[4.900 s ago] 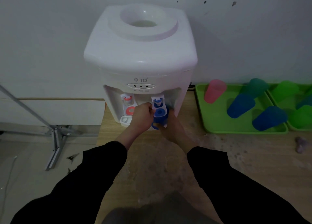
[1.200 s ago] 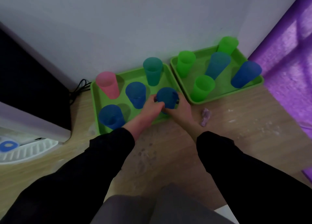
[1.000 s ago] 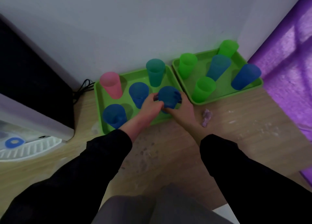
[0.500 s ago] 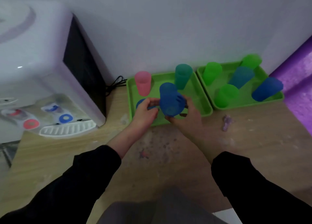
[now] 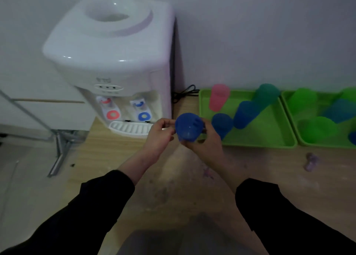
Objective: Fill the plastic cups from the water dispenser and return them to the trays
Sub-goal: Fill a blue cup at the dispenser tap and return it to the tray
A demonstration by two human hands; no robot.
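Hands, both closed on one cup (image 5: 188, 127): gripped by right hand (image 5: 206, 144), pinched at the side by left hand (image 5: 160, 134). Blue translucent plastic, tapered, held clear of the bench (image 5: 173, 187).

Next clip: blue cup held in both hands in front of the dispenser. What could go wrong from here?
1. The blue cup, held in the air by the left hand and right hand, is not yet under the blue tap; filling off-centre may splash past the drip tray.
2. The red tap sits right beside it; pressing that one by mistake seems possible.
3. Cups crowd the near green tray, so returning a full cup could knock one.
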